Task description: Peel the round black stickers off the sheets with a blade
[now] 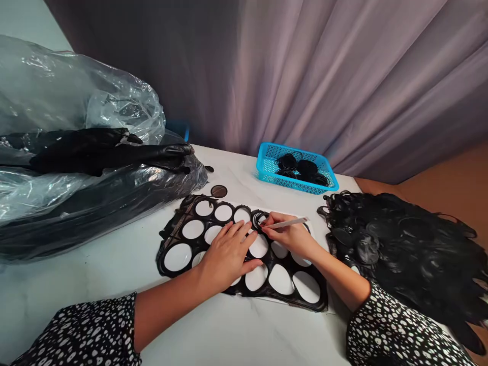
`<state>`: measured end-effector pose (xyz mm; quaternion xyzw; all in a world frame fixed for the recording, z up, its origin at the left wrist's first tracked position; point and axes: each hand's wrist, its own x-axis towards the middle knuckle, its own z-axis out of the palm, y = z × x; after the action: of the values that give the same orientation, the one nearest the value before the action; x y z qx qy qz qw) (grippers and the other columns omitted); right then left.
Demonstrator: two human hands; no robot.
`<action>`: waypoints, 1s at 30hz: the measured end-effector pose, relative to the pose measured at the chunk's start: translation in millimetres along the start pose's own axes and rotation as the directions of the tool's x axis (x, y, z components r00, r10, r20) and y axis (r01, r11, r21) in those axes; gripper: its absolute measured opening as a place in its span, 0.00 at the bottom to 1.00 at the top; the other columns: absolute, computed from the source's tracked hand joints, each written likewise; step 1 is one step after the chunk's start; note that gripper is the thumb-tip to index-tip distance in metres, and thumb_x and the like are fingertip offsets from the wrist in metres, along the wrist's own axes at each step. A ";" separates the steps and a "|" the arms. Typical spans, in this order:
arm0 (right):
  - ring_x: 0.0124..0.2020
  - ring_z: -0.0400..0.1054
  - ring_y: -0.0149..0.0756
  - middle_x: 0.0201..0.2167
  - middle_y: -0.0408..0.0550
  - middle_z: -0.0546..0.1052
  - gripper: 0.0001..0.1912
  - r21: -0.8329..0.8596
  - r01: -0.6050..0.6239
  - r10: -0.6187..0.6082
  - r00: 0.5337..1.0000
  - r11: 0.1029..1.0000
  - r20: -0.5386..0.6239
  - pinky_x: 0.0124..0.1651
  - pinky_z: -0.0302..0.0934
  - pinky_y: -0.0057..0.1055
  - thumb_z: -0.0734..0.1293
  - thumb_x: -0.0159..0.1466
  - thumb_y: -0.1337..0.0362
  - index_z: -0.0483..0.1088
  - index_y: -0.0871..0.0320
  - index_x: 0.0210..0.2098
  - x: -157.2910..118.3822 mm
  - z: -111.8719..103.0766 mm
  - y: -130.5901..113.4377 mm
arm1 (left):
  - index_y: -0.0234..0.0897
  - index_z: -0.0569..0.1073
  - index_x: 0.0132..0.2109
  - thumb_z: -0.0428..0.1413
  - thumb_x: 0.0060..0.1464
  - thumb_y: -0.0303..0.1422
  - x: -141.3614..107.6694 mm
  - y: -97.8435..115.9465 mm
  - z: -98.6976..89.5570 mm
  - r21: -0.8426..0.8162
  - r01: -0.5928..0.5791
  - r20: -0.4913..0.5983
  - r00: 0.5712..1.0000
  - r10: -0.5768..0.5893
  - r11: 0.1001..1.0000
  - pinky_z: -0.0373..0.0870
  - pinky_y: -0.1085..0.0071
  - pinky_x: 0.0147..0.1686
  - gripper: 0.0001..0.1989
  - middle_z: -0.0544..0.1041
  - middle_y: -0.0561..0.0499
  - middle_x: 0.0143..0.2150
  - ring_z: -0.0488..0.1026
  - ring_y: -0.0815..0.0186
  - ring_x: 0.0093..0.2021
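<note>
A thin black sheet (239,255) full of round cut-out holes lies flat, with white showing through the holes. My left hand (229,254) rests palm down on its middle, fingers spread and pressing on the sheet. In my right hand (292,238) is a slim white pen-like tool (292,222), pinched near its lower end and slanting up to the right. Its tip is hidden by my fingers. Thin black curved strips (258,218) lie at one hole by my right fingertips, near the sheet's far edge.
A blue perforated basket (267,176) with black bundles stands at the back. To the right is a large heap of black scraps (412,249). Clear plastic bags with black material (95,198) fill the left. A dark round piece (218,191) lies behind the sheet on the white table (95,274).
</note>
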<state>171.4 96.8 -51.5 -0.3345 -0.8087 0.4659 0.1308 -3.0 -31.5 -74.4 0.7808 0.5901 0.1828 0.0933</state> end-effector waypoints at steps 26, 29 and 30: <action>0.39 0.67 0.44 0.37 0.53 0.75 0.06 -0.710 0.318 -0.362 0.927 0.628 0.095 0.45 0.54 0.39 0.58 0.67 0.71 0.66 0.58 0.37 -16.9 20.7 -2.2 | 0.35 0.65 0.60 0.59 0.58 0.44 0.6 0.3 0.5 -0.019 0.029 0.024 0.999 -0.029 0.999 0.54 0.52 0.64 0.28 0.64 0.41 0.65 0.57 0.50 0.66; 0.38 0.67 0.44 0.35 0.53 0.75 0.06 -0.736 0.238 -0.383 0.923 0.633 -0.031 0.43 0.54 0.38 0.57 0.67 0.69 0.65 0.57 0.36 -4.4 -0.6 4.7 | 0.37 0.64 0.61 0.58 0.59 0.43 0.0 -0.5 1.1 -0.043 0.036 0.011 0.999 -0.035 0.998 0.54 0.51 0.64 0.26 0.64 0.42 0.64 0.57 0.50 0.66; 0.37 0.67 0.43 0.34 0.52 0.75 0.06 -0.735 0.170 -0.386 0.913 0.657 -0.134 0.41 0.54 0.36 0.57 0.67 0.68 0.64 0.57 0.34 2.4 -11.3 7.6 | 0.38 0.64 0.61 0.57 0.60 0.43 -0.2 -0.9 1.2 -0.052 0.035 0.009 0.999 -0.034 0.998 0.53 0.50 0.64 0.26 0.64 0.42 0.64 0.57 0.50 0.66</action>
<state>178.8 108.5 -52.1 -0.2916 -0.9396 0.0408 0.1748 -3.4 -31.4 -75.8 0.7686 0.5981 0.1932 0.1193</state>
